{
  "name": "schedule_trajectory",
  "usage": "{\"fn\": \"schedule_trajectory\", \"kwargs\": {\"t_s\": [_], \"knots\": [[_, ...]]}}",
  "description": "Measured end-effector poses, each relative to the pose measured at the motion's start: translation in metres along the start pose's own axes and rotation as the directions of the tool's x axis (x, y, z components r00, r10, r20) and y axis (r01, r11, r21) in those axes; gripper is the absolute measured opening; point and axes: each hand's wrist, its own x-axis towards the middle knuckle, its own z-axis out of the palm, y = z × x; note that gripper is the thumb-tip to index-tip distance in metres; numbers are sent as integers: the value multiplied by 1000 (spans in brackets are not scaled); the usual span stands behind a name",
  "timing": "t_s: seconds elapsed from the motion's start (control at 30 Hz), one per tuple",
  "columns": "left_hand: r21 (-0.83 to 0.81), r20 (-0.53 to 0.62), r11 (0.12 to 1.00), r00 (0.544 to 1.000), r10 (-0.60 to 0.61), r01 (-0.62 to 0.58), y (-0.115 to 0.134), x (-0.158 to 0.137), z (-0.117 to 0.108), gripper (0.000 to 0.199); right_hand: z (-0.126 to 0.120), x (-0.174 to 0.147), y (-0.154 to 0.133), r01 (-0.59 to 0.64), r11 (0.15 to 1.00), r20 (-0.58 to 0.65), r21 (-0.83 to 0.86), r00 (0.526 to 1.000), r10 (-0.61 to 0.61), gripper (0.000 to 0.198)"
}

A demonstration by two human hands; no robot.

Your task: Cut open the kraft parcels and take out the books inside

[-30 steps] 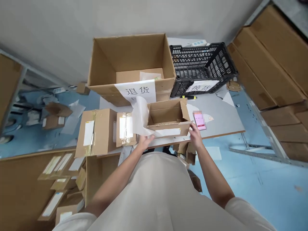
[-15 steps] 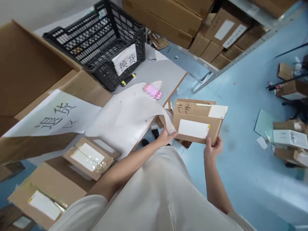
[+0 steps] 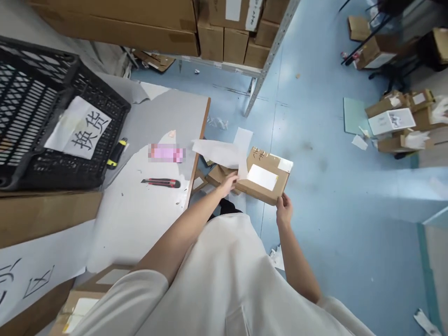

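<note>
A flat brown cardboard box with a white label and handwriting along its far edge is held off the table's right edge. My right hand grips its near right corner, thumb on top. At the box's left side my left hand is closed on a loose white paper sheet, which trails over the table edge. Whether the left fingers also hold the box is hard to see. A red and black box cutter lies on the table, beside a pixelated pink item.
A black plastic crate with a paper sign and a yellow-black cutter sit on the table to the left. Shelved cartons stand beyond. Opened cartons lie below the table edge. More boxes rest on the blue floor.
My view has swung right, bringing the box cutter into sight. The paper sheet has been drawn off the table toward the box. Both hands keep their holds.
</note>
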Motion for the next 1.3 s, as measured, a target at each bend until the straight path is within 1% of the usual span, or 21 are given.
{"fn": "schedule_trajectory", "kwargs": {"t_s": [0.13,0.23,0.3,0.4,0.47,0.53,0.6,0.7,0.8,0.83,0.9,0.93,0.97,1.0,1.03,1.07,1.1,1.17,1.2,1.23,1.3], "knots": [[-167,-66,986,998,-9,-2,16,16,-15,55,18,17,-2,-4,1000,-58,1,998,4,45],[-106,-36,994,999,13,-17,22,11,-22,51,25,26,-7,-5,1000,-21,-14,1000,5,41],[9,-37,999,999,32,-32,23,0,-31,50,34,31,-11,-18,1000,74,-18,997,19,40],[131,-145,986,981,126,-107,23,-30,-58,46,62,41,-19,-15,998,252,-57,967,29,39],[109,-271,981,944,186,-162,19,-56,-82,41,94,47,-30,26,995,381,-101,924,15,39],[52,-436,974,873,221,-221,12,-87,-107,40,135,49,-46,110,983,526,-144,851,-18,40],[3,-600,958,766,231,-287,3,-120,-128,41,181,46,-66,216,962,675,-166,737,-48,40],[-72,-800,921,574,175,-382,-17,-174,-145,42,251,27,-94,377,915,844,-147,530,-83,41],[-143,-918,858,390,71,-493,-47,-229,-150,41,323,-15,-112,531,846,944,-40,298,-142,41],[-139,-953,831,302,36,-538,-60,-247,-149,41,345,-37,-114,565,825,967,10,206,-153,41],[-95,-995,780,46,-85,-618,-90,-277,-141,42,384,-95,-115,603,791,993,104,-22,-114,44],[-84,-977,758,-95,-189,-646,-106,-289,-136,44,398,-130,-114,611,779,986,141,-157,-55,48],[-98,-925,732,-210,-317,-675,-121,-299,-130,47,408,-169,-111,621,763,954,177,-300,23,54],[-144,-853,687,-263,-451,-712,-135,-307,-125,53,414,-209,-108,620,757,887,203,-444,126,64],[-210,-784,617,-246,-569,-758,-147,-314,-122,58,417,-250,-103,613,752,798,243,-567,204,74],[-285,-735,524,-168,-657,-803,-156,-319,-120,63,418,-291,-97,596,742,693,306,-675,255,82],[-349,-708,420,-58,-704,-837,-162,-323,-121,66,418,-331,-90,583,720,587,377,-751,301,87],[-409,-728,231,163,-666,-883,-168,-331,-128,67,415,-400,-72,592,669,453,449,-796,400,94],[-403,-758,160,231,-610,-901,-168,-334,-134,67,413,-428,-62,603,650,411,462,-795,445,93],[-383,-785,104,264,-560,-918,-167,-337,-139,67,411,-451,-52,620,628,398,471,-784,475,89],[-342,-824,30,285,-491,-939,-166,-341,-146,67,408,-479,-34,663,576,417,478,-748,516,74]]}}
